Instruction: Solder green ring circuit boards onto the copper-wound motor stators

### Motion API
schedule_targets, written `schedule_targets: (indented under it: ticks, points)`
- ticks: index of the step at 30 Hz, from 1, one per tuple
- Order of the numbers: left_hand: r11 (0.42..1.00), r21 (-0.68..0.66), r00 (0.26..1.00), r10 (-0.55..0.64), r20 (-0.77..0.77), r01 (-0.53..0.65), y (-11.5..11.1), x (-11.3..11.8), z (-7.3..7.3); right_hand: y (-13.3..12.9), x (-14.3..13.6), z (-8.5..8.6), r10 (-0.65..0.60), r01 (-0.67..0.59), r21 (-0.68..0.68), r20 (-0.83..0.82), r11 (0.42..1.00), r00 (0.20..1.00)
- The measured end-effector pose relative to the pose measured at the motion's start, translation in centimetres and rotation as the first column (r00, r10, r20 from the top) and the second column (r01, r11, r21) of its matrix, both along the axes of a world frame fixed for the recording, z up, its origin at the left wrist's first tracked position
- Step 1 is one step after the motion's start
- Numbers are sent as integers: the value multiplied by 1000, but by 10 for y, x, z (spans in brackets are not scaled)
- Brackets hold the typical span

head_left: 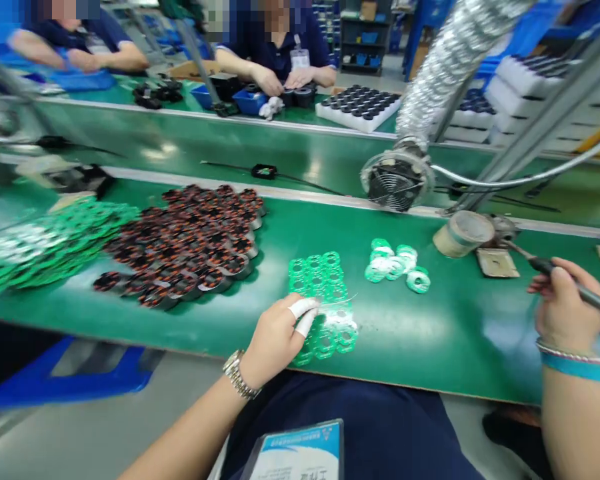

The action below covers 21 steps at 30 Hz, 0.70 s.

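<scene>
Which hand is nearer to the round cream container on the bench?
Right. The right hand, holding a slim tool, is to the right of the container. The left hand is farther away, on the container's left side, at the green panel.

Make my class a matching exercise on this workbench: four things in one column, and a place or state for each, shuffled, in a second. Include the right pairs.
Column one
1. wearer's left hand
2. wearer's right hand
3. fan
4. dark round parts

Column two
A. at the lower end of a silver duct
B. closed round a dark-handled tool
C. massed beside stacked green sheets
D. white-covered fingertips, holding a thin wire

Pairs: 1-D, 2-B, 3-A, 4-C
</scene>
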<state>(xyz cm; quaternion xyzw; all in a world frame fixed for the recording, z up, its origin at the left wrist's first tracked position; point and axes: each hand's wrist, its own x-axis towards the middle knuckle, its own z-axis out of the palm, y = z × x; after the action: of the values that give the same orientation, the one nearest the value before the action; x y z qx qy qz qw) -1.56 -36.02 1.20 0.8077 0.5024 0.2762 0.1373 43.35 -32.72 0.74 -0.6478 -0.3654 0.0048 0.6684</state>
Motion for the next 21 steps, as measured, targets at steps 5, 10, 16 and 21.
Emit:
schedule_targets:
  ticks: [5, 10, 16, 21]
  points:
    - [971, 78, 974, -221, -57, 225, 17, 47, 1, -9, 32, 11, 41, -37, 20, -344, 999, 938]
    - [935, 77, 924, -325, -202, 346, 34, 89, 15, 9, 33, -2, 87, -84, 27, -429, 996, 899]
    - [867, 49, 805, -438, -399, 496, 90, 176, 35, 57, 18, -25, 248, -288, 21, -573, 957, 781]
    - [866, -17, 777, -457, -433, 500, 142, 255, 11, 63, 11, -31, 283, -311, 70, -634, 948, 720]
